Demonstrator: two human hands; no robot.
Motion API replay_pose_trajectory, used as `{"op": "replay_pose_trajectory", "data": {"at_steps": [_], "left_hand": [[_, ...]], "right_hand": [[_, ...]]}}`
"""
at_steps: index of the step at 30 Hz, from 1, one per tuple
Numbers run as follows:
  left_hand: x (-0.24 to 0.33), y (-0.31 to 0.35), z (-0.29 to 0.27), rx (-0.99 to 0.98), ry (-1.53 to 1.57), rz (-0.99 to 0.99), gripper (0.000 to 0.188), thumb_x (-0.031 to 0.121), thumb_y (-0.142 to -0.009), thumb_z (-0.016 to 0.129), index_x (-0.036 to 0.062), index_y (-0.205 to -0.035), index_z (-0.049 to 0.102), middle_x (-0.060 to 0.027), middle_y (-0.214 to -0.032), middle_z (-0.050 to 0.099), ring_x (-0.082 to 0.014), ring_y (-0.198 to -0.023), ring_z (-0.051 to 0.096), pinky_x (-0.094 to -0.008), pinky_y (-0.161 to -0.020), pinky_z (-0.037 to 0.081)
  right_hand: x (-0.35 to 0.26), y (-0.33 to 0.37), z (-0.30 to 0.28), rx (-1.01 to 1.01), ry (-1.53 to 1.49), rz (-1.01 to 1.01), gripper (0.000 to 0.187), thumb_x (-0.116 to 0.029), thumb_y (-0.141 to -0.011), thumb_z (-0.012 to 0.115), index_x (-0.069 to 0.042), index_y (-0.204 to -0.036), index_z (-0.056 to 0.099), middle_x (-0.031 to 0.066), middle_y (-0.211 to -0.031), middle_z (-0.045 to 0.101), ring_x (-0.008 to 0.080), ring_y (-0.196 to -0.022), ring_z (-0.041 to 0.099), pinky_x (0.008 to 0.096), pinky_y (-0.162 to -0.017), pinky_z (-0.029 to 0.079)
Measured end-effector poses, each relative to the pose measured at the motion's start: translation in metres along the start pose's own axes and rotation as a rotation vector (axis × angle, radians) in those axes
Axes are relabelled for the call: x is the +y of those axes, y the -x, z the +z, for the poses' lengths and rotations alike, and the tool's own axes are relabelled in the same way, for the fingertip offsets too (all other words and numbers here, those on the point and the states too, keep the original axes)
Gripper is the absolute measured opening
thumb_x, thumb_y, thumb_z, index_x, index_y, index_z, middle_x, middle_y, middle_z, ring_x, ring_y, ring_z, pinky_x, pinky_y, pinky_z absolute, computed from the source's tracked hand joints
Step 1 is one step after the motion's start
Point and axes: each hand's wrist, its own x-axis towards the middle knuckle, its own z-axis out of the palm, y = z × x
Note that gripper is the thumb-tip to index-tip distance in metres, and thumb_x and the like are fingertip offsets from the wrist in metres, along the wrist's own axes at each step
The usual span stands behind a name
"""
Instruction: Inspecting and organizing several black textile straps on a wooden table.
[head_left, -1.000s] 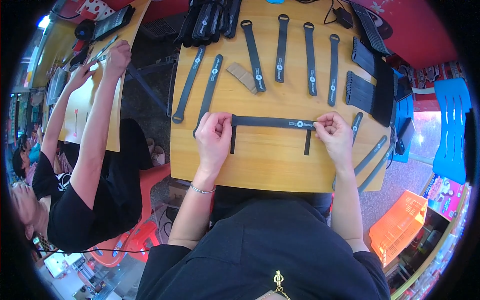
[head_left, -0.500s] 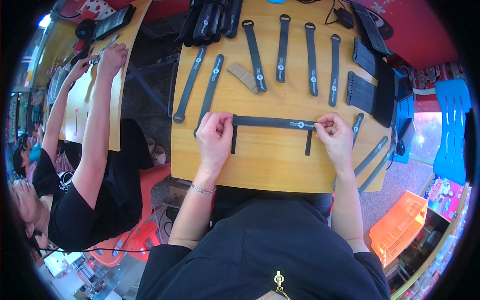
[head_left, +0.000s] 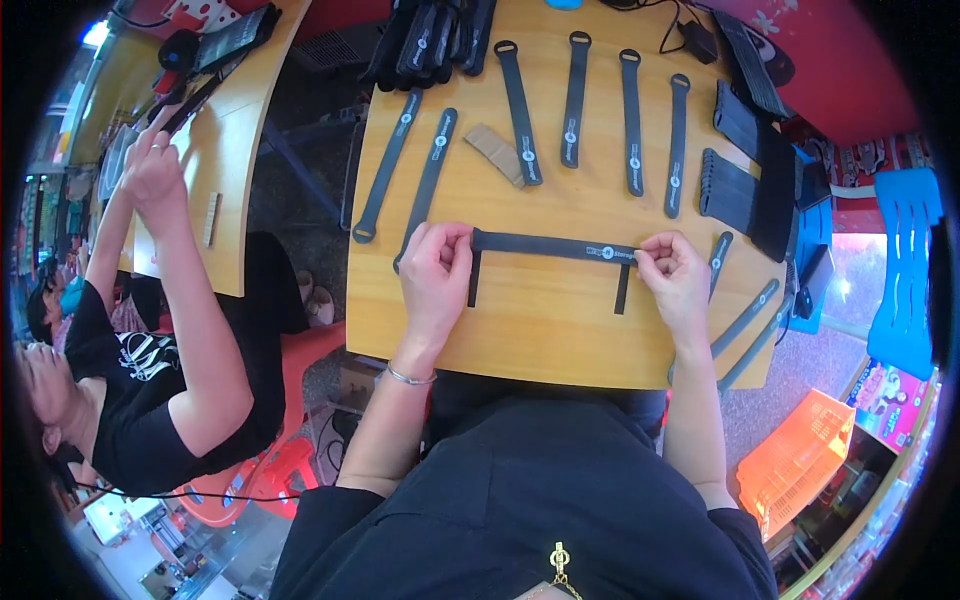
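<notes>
A dark grey strap (head_left: 545, 243) with a pale printed label near its right end is stretched level between my two hands, above the near part of the wooden table (head_left: 540, 340). My left hand (head_left: 437, 272) pinches its left end between thumb and fingers. The right end is pinched in my right hand (head_left: 675, 280). Two short black marks or strips (head_left: 622, 290) show on the table just below the strap, one near each end. Another grey strap (head_left: 428, 180) lies partly hidden behind my left hand. Beside my right hand lies one more strap (head_left: 719, 262).
Several looped straps (head_left: 571, 100) lie spread across the table, near a brown cardboard piece (head_left: 494, 153). Strap bundles (head_left: 425, 45) sit at the back left, others (head_left: 730, 188) at the right. A co-worker (head_left: 170, 400) works at the left table. An orange basket (head_left: 797, 462) stands lower right.
My hands keep the same pinch on the strap, barely moved. The view has shifted slightly. The co-worker's hands have moved left and now hold a dark strip.
</notes>
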Motion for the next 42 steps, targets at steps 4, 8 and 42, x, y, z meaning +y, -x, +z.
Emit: {"op": "replay_pose_trajectory", "data": {"at_steps": [4,8,42], "left_hand": [[-0.0012,0.0003,0.0005,0.011,-0.014,0.027,0.006,-0.004,-0.080,0.062,-0.0002,-0.084,0.063,-0.0058,-0.070,0.052,-0.0113,-0.051,0.048,-0.0242,-0.048,0.039],[-0.0015,0.0008,-0.0001,0.004,-0.034,0.033,0.006,-0.004,-0.080,0.062,-0.0001,-0.084,0.063,-0.0058,-0.070,0.052,-0.0113,-0.050,0.048,-0.0243,-0.048,0.039],[0.0034,0.0016,0.0019,0.013,-0.104,0.089,0.007,-0.005,-0.080,0.062,-0.0002,-0.086,0.063,-0.0077,-0.074,0.052,-0.0149,-0.053,0.049,-0.0268,-0.049,0.041]], "right_hand": [[0.0013,0.0003,-0.0001,-0.005,-0.004,-0.004,0.009,0.000,-0.079,0.065,0.000,-0.086,0.059,0.0001,-0.073,0.060,0.0030,-0.059,0.054,0.0171,-0.055,0.044],[-0.0022,0.0011,-0.0001,-0.004,0.025,0.005,0.009,0.000,-0.079,0.065,0.000,-0.085,0.059,0.0004,-0.073,0.060,0.0030,-0.059,0.054,0.0173,-0.055,0.044],[-0.0085,0.0069,0.0049,0.056,0.193,-0.104,0.010,0.000,-0.076,0.067,0.001,-0.082,0.059,0.0039,-0.073,0.061,0.0070,-0.060,0.057,0.0206,-0.058,0.047]]}}
